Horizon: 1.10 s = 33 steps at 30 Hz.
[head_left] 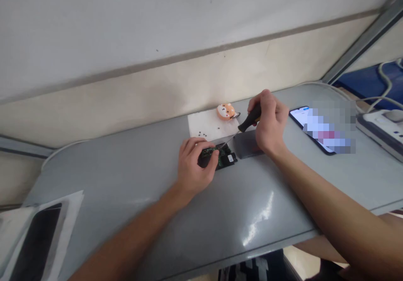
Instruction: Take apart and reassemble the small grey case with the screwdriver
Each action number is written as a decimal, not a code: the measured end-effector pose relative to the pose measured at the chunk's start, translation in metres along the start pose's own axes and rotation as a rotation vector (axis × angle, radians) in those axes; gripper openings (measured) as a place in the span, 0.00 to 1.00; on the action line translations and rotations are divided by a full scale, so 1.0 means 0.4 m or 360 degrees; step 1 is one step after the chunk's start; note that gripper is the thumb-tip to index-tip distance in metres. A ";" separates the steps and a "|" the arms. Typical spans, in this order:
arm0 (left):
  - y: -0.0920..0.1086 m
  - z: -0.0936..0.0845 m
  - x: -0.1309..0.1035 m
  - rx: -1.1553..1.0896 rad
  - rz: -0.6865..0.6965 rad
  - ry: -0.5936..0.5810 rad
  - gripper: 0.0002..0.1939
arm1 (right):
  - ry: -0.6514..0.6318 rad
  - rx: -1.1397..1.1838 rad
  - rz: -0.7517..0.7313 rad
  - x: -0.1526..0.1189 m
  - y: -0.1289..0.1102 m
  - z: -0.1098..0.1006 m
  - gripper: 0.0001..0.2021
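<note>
My left hand grips the left part of a small dark electronic device with an exposed green circuit board and a white label. In my right hand is a screwdriver with a black handle, its thin shaft slanting down to the left. The tip meets the board close to my left thumb, though the exact contact spot is too small to make out. Beside the device, under my right wrist, lies a flat dark grey cover-like piece. Several tiny dark screws rest on a white paper behind my left hand.
An orange and white animal-face case with a metal clip sits on the paper. A lit phone lies to the right, near a white power strip. At the far left, a black phone-like slab rests on papers. The wall borders the grey table.
</note>
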<state>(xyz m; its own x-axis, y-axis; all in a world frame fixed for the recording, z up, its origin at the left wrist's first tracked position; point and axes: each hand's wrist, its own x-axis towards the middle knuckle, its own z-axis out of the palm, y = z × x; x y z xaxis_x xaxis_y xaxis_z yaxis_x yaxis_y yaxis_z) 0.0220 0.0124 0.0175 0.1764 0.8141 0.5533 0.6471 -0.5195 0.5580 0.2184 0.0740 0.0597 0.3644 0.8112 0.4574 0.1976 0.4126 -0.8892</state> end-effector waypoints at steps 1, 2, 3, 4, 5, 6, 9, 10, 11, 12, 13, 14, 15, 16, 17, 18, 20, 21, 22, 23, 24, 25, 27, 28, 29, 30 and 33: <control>0.000 0.001 0.000 0.0005 -0.0001 -0.0011 0.02 | -0.0017 0.0005 -0.0005 -0.003 -0.002 0.002 0.28; 0.000 0.003 0.000 0.0007 -0.0003 -0.0018 0.03 | -0.0030 0.0008 -0.0012 -0.005 -0.004 0.003 0.28; 0.000 0.004 0.000 0.0004 -0.0005 -0.0023 0.03 | -0.0036 0.0007 -0.0020 -0.007 -0.004 0.004 0.29; 0.000 0.004 0.000 -0.0006 -0.0010 -0.0029 0.04 | -0.0037 0.0002 -0.0027 -0.008 -0.003 0.005 0.29; 0.000 0.005 0.000 -0.0022 -0.0012 -0.0038 0.04 | -0.0034 -0.0004 -0.0032 -0.008 -0.002 0.005 0.29; 0.000 0.005 0.000 -0.0042 -0.0012 -0.0051 0.03 | -0.0031 -0.0007 -0.0035 -0.008 0.000 0.006 0.29; -0.002 0.006 0.000 -0.0097 0.0002 -0.0065 0.03 | -0.0038 0.0018 -0.0025 -0.008 0.004 0.005 0.29; -0.003 0.006 0.001 -0.0110 0.0014 -0.0058 0.03 | -0.0041 0.0032 -0.0019 -0.008 0.004 0.004 0.28; -0.004 0.007 0.001 -0.0120 0.0026 -0.0048 0.02 | -0.0042 0.0043 -0.0012 -0.007 0.004 0.004 0.28; -0.004 0.007 0.002 -0.0128 0.0038 -0.0035 0.02 | -0.0041 0.0048 -0.0006 -0.007 0.004 0.003 0.28; -0.004 0.007 0.002 -0.0134 0.0051 -0.0024 0.02 | -0.0039 0.0049 -0.0004 -0.006 0.003 0.002 0.28; -0.003 0.007 0.003 -0.0139 0.0062 -0.0014 0.02 | -0.0034 0.0044 -0.0004 -0.006 0.003 0.002 0.28; -0.003 0.006 0.003 -0.0143 0.0071 -0.0006 0.02 | -0.0030 0.0035 -0.0005 -0.005 0.003 0.002 0.28; -0.002 0.005 0.004 -0.0144 0.0081 -0.0001 0.01 | -0.0026 0.0023 -0.0004 -0.005 0.003 0.002 0.28; -0.002 0.004 0.004 -0.0143 0.0089 0.0003 0.01 | -0.0020 0.0011 -0.0002 -0.005 0.003 0.003 0.29; -0.001 0.003 0.004 -0.0141 0.0095 0.0005 0.02 | -0.0012 0.0002 0.0002 -0.005 0.003 0.004 0.29; -0.001 0.001 0.005 -0.0126 0.0095 0.0021 0.02 | 0.0017 0.0015 0.0018 -0.006 0.004 0.008 0.29; -0.002 0.000 0.005 -0.0114 0.0089 0.0035 0.02 | 0.0035 0.0032 0.0028 -0.007 0.004 0.009 0.29; -0.002 0.000 0.004 -0.0103 0.0081 0.0048 0.02 | 0.0054 0.0052 0.0038 -0.008 0.004 0.011 0.29; -0.003 0.000 0.004 -0.0093 0.0074 0.0053 0.03 | 0.0073 0.0072 0.0048 -0.008 0.003 0.012 0.30; -0.004 0.000 0.003 -0.0085 0.0063 0.0050 0.03 | 0.0084 0.0087 0.0056 -0.008 0.002 0.013 0.30; -0.005 0.001 0.002 -0.0081 0.0047 0.0040 0.03 | 0.0089 0.0094 0.0062 -0.009 0.001 0.013 0.30; -0.006 0.001 -0.001 -0.0089 0.0001 0.0012 0.07 | 0.0092 0.0093 0.0060 -0.009 0.000 0.011 0.29; -0.007 0.001 -0.003 -0.0097 -0.0019 -0.0008 0.11 | 0.0092 0.0086 0.0051 -0.010 -0.001 0.009 0.29; -0.007 0.001 -0.005 -0.0101 -0.0027 -0.0038 0.14 | 0.0090 0.0075 0.0034 -0.011 -0.001 0.008 0.28; -0.006 0.000 -0.007 -0.0098 -0.0022 -0.0082 0.17 | 0.0084 0.0064 0.0008 -0.012 -0.001 0.006 0.28; -0.001 -0.002 -0.011 -0.0041 0.0044 -0.0262 0.24 | 0.0031 0.0028 -0.0120 -0.021 -0.001 0.002 0.26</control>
<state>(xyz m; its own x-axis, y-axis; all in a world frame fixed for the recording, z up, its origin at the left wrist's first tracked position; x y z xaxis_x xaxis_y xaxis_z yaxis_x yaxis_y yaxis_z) 0.0203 0.0089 0.0153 0.3142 0.8298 0.4612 0.6213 -0.5470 0.5610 0.2144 0.0672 0.0562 0.3667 0.7693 0.5231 0.2092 0.4797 -0.8521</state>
